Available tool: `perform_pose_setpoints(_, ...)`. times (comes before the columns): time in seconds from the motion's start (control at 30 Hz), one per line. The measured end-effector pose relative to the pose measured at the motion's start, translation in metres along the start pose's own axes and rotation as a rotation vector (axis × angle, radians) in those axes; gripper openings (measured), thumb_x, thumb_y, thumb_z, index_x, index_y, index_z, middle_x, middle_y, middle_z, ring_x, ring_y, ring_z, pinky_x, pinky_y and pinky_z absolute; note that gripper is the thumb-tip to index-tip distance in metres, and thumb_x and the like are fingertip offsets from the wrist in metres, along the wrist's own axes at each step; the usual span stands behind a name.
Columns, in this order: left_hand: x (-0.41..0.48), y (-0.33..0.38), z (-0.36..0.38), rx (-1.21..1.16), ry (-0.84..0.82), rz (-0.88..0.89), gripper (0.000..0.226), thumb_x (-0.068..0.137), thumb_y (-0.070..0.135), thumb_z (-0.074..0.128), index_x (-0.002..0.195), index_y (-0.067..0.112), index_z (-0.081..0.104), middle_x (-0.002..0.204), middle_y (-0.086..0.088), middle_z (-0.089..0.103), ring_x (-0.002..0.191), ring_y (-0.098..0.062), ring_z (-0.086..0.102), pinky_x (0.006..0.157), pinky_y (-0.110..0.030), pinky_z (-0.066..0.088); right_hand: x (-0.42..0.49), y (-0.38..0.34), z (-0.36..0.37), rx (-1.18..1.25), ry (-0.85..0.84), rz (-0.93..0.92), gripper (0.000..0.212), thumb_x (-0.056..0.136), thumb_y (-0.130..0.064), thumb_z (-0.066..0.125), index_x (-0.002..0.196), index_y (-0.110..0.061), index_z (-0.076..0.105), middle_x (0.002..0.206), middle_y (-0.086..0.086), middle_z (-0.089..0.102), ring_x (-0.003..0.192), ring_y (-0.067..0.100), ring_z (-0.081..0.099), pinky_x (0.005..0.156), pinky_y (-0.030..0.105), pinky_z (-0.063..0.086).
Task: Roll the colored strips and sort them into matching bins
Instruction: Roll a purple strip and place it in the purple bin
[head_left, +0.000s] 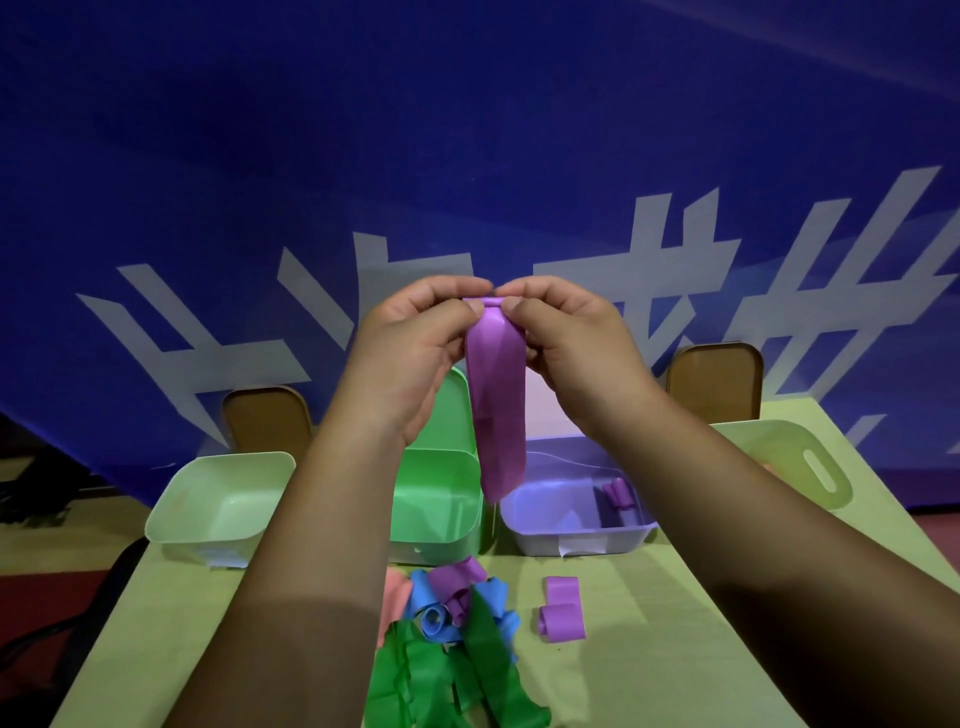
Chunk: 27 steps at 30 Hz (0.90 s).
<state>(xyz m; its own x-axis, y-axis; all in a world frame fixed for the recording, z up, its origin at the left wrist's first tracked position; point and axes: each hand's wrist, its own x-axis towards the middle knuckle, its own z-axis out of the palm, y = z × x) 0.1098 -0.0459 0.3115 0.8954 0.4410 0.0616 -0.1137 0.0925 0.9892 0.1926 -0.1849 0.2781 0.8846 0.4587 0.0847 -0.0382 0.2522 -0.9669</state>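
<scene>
Our left forearm (311, 545) and right forearm (769, 519) are reaching out over the loose strip pile (452, 623); we are starting a roll.

We are pinching the top edge of the purple strip (496, 405) with left hand (410, 353) and right hand (566, 343), fingertips curling round a first small turn. It is hanging straight down from the grip, long axis vertical, both hands equally near. Below and slightly right of the grip the purple bin (639, 535) is holding purple rolls (618, 496); we are judging the right hand closer for the drop. The green bin (441, 530) is sitting below-left, contents hidden.
</scene>
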Motion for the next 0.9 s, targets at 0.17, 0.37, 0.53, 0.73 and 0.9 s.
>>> perform_pose_setpoints(0.17, 0.005, 0.002, -0.002, 0.211, 0.037, 0.084, 0.012, 0.097, 0.011, 0.079, 0.108, 0.012, 0.082, 0.105, -0.015, 0.081, 0.104, -0.036, 0.078, 0.100, -0.053, 0.063, 0.007, 0.002, -0.001, -0.050, 0.015, -0.017, 0.008, 0.098, -0.017, 0.073, 0.096, -0.021, 0.081, 0.089, 0.007, 0.077, 0.079, 0.019, 0.064, 0.076, 0.040, 0.052)
perform_pose_setpoints(0.37, 0.009, 0.005, -0.004, 0.322, 0.065, 0.091, 0.010, 0.099, 0.018, 0.079, 0.106, 0.013, 0.083, 0.092, -0.007, 0.083, 0.088, -0.026, 0.081, 0.073, -0.028, 0.065, 0.010, 0.004, -0.005, -0.104, 0.017, -0.035, 0.008, 0.099, -0.021, 0.074, 0.101, -0.018, 0.081, 0.097, 0.012, 0.078, 0.082, 0.018, 0.065, 0.079, 0.042, 0.054)
perform_pose_setpoints(0.53, 0.017, 0.000, -0.004, 0.281, 0.041, 0.054, 0.010, 0.097, 0.015, 0.080, 0.106, 0.012, 0.083, 0.096, -0.010, 0.083, 0.093, -0.030, 0.081, 0.083, -0.038, 0.066, 0.014, 0.004, -0.010, -0.113, 0.009, -0.020, 0.010, 0.101, -0.020, 0.072, 0.103, -0.015, 0.080, 0.096, 0.008, 0.078, 0.082, 0.015, 0.066, 0.079, 0.040, 0.056)
perform_pose_setpoints(0.73, 0.027, -0.006, 0.001, 0.208, 0.029, -0.004, 0.014, 0.093, 0.006, 0.082, 0.105, 0.012, 0.084, 0.102, -0.014, 0.083, 0.101, -0.033, 0.081, 0.098, -0.048, 0.064, 0.021, 0.005, -0.016, -0.121, 0.020, -0.009, 0.011, 0.099, -0.017, 0.071, 0.105, -0.019, 0.080, 0.091, 0.005, 0.077, 0.079, 0.015, 0.065, 0.079, 0.040, 0.055)
perform_pose_setpoints(0.9, 0.033, -0.010, 0.006, 0.177, 0.057, -0.011, 0.018, 0.089, 0.000, 0.083, 0.100, 0.014, 0.084, 0.100, -0.014, 0.083, 0.102, -0.033, 0.080, 0.100, -0.045, 0.063, 0.026, 0.008, -0.015, -0.121, 0.018, -0.022, 0.009, 0.095, -0.025, 0.075, 0.099, -0.020, 0.080, 0.085, 0.005, 0.074, 0.078, 0.018, 0.061, 0.079, 0.041, 0.052)
